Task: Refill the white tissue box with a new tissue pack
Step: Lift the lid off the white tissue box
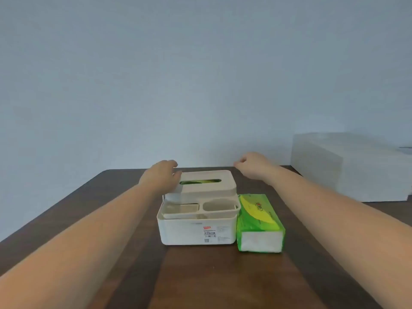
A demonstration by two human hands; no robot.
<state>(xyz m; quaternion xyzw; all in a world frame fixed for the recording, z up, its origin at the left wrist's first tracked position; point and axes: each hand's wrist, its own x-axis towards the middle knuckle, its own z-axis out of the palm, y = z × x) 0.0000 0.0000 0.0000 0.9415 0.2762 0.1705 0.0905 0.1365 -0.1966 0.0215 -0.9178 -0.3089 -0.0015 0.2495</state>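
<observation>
The white tissue box point(196, 233) stands in the middle of the dark wooden table point(200, 277). Its front half holds open compartments; its raised lid point(208, 181) at the back has a slot showing green inside. A green tissue pack point(258, 221) lies against the box's right side, white end towards me. My left hand point(159, 175) rests on the lid's left end, fingers curled over its far corner. My right hand point(252, 165) hovers just beyond the lid's right far corner, fingers loosely bent, apart from the lid and holding nothing.
A large white block-shaped box point(347, 166) sits at the table's far right against the pale wall. The table's far edge runs just behind the tissue box. Bare wood stretches in front of the box towards me.
</observation>
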